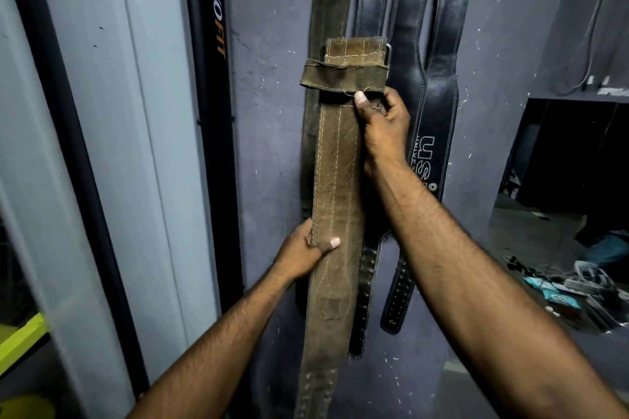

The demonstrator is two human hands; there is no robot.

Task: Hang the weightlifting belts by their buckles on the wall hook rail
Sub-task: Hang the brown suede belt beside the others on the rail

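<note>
The brown belt is held upright in front of the wall, off any hook, its top end just below the middle of the view. The right hand grasps it high up, thumb pressed on the front just under the loose loop that wraps the strap, fingers curled round the right edge. A bit of metal buckle shows at the top right corner of the folded end. The left hand grasps the strap lower down, thumb across the front, fingers behind the left edge. Below that hand the strap hangs straight down and runs out of view.

Behind it a second brown belt hangs flat against the wall, partly covered by the held one. Just to its right hang black belts, one with white lettering. A black post with orange and white letters stands to the left, and clutter lies on the floor at the right
</note>
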